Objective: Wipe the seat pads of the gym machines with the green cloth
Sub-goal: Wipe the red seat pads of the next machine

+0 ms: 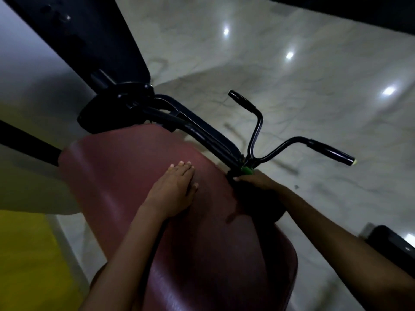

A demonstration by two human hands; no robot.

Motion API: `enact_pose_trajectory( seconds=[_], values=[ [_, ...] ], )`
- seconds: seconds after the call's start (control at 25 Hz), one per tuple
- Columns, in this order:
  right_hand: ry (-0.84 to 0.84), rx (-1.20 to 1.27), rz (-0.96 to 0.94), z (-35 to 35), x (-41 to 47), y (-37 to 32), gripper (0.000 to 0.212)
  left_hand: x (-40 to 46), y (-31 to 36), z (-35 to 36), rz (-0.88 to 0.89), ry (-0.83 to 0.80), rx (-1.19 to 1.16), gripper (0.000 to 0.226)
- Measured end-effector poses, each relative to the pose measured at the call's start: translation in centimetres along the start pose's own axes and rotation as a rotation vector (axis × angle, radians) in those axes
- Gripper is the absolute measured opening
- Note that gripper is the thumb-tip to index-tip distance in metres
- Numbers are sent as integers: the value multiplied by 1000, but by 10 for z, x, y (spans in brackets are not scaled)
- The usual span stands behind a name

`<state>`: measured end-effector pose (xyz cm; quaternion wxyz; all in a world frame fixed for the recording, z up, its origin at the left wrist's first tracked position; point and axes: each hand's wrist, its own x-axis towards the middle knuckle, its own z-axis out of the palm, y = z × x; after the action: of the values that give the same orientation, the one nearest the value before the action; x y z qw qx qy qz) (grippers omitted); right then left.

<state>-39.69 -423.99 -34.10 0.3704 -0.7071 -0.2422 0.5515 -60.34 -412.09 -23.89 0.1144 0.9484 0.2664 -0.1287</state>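
A dark red seat pad [125,167] of a gym machine fills the middle of the head view. My left hand [173,189] lies flat on its top, fingers straight and together. My right hand [253,179] is at the pad's right edge, beside the black frame, fingers curled around the green cloth [247,170]. Only a small green corner of the cloth shows above the knuckles. The underside of that hand is in shadow.
A black frame bar [202,133] runs along the pad's far right side to two black handles [242,101] [330,151]. A black backrest [89,41] rises at top left. Glossy marble floor [314,97] lies to the right, a yellow mat [24,261] at bottom left.
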Motion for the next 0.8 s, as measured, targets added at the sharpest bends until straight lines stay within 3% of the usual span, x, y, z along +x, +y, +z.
enact_pose_trajectory(
  seconds=[0.2, 0.32, 0.44, 0.56, 0.64, 0.8],
  values=[
    [-8, 0, 21, 2, -2, -10, 38, -3, 16, 1, 73, -77, -28, 57],
    [8, -68, 76, -10, -40, 25, 18, -4, 24, 3, 103, -111, -27, 58],
    [2, -66, 145, -14, -63, 46, 26, -2, 26, 6, 135, -88, 1, 58],
    [28, -124, 86, -9, -51, 22, 24, -3, 26, 8, 141, -108, 13, 57],
    [62, -147, 60, -4, -48, 8, 39, -2, 25, 8, 168, -122, 17, 58],
    [140, -108, 118, -7, -91, 33, 27, -4, 26, 5, 264, -211, 36, 58]
  ],
)
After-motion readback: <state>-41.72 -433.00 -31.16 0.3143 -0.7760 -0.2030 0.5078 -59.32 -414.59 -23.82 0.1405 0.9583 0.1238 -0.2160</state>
